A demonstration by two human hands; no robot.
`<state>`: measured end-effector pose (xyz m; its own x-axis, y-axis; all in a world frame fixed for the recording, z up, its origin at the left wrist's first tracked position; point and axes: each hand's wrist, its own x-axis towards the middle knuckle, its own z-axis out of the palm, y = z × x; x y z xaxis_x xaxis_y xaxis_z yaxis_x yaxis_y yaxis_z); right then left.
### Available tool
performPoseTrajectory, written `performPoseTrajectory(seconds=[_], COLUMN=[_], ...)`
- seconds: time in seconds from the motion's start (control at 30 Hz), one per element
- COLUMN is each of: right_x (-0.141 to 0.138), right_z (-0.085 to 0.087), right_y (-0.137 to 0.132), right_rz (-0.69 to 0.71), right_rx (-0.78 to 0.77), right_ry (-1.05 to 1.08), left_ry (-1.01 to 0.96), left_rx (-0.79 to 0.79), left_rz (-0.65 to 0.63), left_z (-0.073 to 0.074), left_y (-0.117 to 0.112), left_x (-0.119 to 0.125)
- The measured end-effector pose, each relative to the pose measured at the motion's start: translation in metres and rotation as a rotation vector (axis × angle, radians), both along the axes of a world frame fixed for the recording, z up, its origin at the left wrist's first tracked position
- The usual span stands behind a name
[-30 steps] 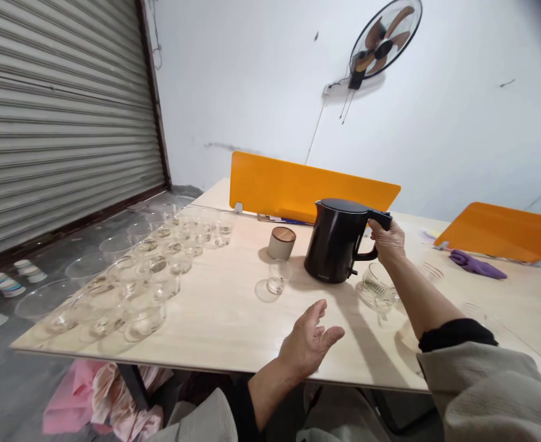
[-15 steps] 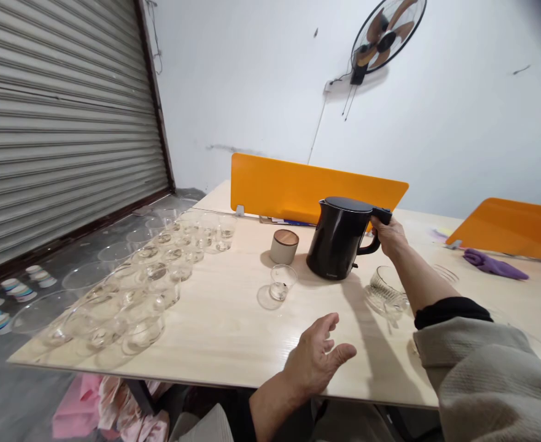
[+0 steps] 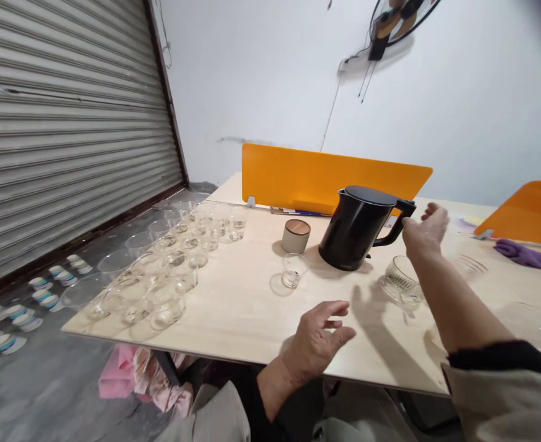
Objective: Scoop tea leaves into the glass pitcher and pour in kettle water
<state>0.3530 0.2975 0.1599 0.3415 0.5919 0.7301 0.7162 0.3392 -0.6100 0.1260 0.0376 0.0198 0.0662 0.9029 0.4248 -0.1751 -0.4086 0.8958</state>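
A black electric kettle (image 3: 357, 228) stands on the table, its handle turned to the right. Just beyond that handle is my right hand (image 3: 425, 228), off the grip with its fingers apart. My left hand (image 3: 319, 336) hovers over the table's front part, thumb and fingers spread around nothing. A clear plastic cup (image 3: 294, 271) with a little in its bottom sits between my left hand and a beige canister (image 3: 296, 236) with a wooden lid. To the right, a ribbed glass cup (image 3: 401, 277) stands near my right forearm.
Many clear cups (image 3: 169, 270) crowd the table's left side up to its edge. Orange dividers (image 3: 293, 175) stand along the back. A purple cloth (image 3: 528, 255) lies at right. On the floor are several white-and-blue tubs (image 3: 46, 298) and pink fabric (image 3: 118, 371).
My right hand has let go of the kettle's handle and opened to the right of it. The view has shifted, with everything lying a little differently in it. My left hand stays open.
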Motion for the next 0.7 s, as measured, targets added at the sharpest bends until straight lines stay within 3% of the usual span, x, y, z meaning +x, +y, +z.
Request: performPoseTrajectory(seconds=[0.03, 0.1, 0.13, 0.2, 0.3, 0.4, 0.5, 0.7], right_x=[-0.008, -0.029, -0.042, -0.069, -0.105, -0.128, -0.14, -0.139], right_z=[-0.005, -0.023, -0.036, -0.066, -0.109, -0.134, -0.14, -0.138], right_y=[-0.022, -0.068, -0.089, -0.118, -0.13, -0.122, -0.12, -0.133], right_rz=[-0.008, 0.183, 0.287, 0.527, 0.823, 0.977, 1.084, 1.069], right_rx=[0.064, 0.144, 0.132, -0.058, -0.442, -0.642, -0.654, -0.692], right_ry=[0.0, -0.052, -0.055, -0.037, 0.041, 0.082, 0.052, 0.106], left_ry=[-0.022, -0.081, -0.118, -0.105, 0.062, 0.114, 0.063, 0.029], left_rx=[0.02, 0.009, -0.024, -0.126, -0.22, -0.29, -0.345, -0.338], left_rz=[0.083, 0.319, 0.438, 0.561, 0.504, 0.35, 0.24, 0.181], left_z=[0.003, 0.008, 0.009, 0.008, 0.0, -0.006, -0.005, -0.007], left_y=[-0.001, 0.002, 0.006, 0.017, 0.036, 0.043, 0.041, 0.033], left_x=[-0.012, -0.041, -0.056, -0.083, -0.103, -0.098, -0.086, -0.076])
